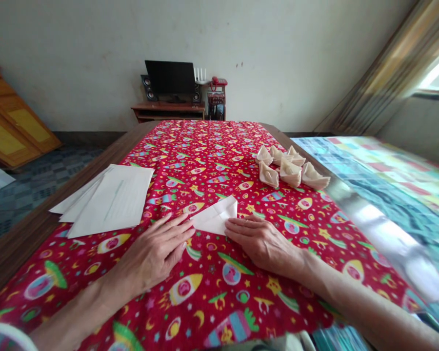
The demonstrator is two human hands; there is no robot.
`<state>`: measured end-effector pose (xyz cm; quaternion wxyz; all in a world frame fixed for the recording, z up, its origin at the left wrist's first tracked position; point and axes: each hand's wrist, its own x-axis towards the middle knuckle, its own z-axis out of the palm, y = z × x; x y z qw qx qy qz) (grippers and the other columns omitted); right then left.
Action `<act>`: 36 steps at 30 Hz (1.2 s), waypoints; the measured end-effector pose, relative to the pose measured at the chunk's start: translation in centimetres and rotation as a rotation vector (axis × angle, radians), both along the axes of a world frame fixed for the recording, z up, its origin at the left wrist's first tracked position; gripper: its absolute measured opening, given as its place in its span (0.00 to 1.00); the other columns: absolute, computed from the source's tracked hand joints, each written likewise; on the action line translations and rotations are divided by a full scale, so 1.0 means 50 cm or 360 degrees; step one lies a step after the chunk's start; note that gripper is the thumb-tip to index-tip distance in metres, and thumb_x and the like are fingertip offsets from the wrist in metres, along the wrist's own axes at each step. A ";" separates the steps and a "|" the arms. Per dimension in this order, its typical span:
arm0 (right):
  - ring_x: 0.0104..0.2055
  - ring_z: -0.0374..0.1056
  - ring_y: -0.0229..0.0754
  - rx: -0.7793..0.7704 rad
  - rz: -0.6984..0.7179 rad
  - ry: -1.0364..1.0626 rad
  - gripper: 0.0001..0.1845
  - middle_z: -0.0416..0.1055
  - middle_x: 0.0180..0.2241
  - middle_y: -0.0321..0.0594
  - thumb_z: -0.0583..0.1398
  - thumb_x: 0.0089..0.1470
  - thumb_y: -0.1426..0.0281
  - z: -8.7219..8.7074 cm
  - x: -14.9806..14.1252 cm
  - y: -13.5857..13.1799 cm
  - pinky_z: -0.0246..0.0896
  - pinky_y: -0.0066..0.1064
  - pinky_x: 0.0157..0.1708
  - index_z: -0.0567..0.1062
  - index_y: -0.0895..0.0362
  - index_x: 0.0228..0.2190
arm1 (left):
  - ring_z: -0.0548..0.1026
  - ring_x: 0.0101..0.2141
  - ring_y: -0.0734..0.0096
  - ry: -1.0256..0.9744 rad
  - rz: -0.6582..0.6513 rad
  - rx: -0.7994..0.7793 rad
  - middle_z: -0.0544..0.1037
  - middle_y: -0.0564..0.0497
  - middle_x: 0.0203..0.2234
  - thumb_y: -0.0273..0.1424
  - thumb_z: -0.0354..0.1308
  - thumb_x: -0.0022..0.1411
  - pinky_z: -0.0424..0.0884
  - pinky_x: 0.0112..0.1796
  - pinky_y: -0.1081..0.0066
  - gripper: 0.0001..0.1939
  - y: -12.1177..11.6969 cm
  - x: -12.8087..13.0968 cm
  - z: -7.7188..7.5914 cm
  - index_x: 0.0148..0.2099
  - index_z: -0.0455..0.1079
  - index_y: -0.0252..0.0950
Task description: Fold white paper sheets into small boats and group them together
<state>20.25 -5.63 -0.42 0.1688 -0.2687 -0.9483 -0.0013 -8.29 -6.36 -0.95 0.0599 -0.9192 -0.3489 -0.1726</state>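
A folded piece of white paper (215, 216) lies on the red patterned cloth between my two hands. My left hand (165, 247) rests flat with fingers stretched out, its fingertips at the paper's left tip. On the other side, my right hand (260, 242) lies with fingers extended, their tips on the paper's lower right edge. Neither hand is wrapped around anything. To the left is a fanned stack of white paper sheets (113, 200), the top one with faint print. Folded paper boats (290, 171), several in two rows, stand at the right.
The red cloth (205, 302) covers most of a brown wooden table (106, 146). A bed with a coloured cover (384, 195) adjoins the right side. Beyond the far end, a monitor (170, 78) stands on a desk beside a red telephone (218, 82). An orange cabinet (16, 117) is at left.
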 end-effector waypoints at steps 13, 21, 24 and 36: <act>0.49 0.66 0.41 -0.0250 0.0109 0.0180 0.13 0.72 0.45 0.45 0.51 0.60 0.71 0.012 0.006 0.024 0.61 0.35 0.51 0.73 0.58 0.42 | 0.68 0.43 0.56 0.0118 0.0486 -0.0118 0.68 0.40 0.42 0.44 0.49 0.64 0.67 0.44 0.58 0.29 0.060 0.108 0.016 0.58 0.59 0.28; 0.44 0.66 0.45 0.0002 -0.0135 0.0254 0.16 0.70 0.43 0.47 0.58 0.55 0.61 0.002 -0.005 0.131 0.63 0.40 0.43 0.74 0.57 0.43 | 0.69 0.41 0.61 0.0002 0.0482 -0.0308 0.67 0.46 0.38 0.40 0.54 0.62 0.68 0.43 0.64 0.18 0.066 0.117 0.019 0.49 0.66 0.35; 0.47 0.63 0.48 0.0036 -0.0240 0.0183 0.25 0.67 0.47 0.50 0.60 0.54 0.60 -0.002 -0.005 0.141 0.62 0.42 0.45 0.69 0.57 0.51 | 0.70 0.42 0.62 -0.0139 0.0446 -0.0381 0.68 0.47 0.38 0.38 0.57 0.60 0.68 0.44 0.64 0.17 0.072 0.113 0.009 0.49 0.67 0.37; 0.44 0.64 0.45 -0.0101 -0.0190 0.0141 0.21 0.65 0.45 0.48 0.58 0.56 0.60 0.003 0.012 0.156 0.64 0.38 0.42 0.70 0.57 0.48 | 0.74 0.28 0.73 -0.0756 0.0282 -0.1109 0.76 0.56 0.27 0.26 0.59 0.50 0.70 0.29 0.76 0.16 0.139 0.110 0.006 0.44 0.72 0.37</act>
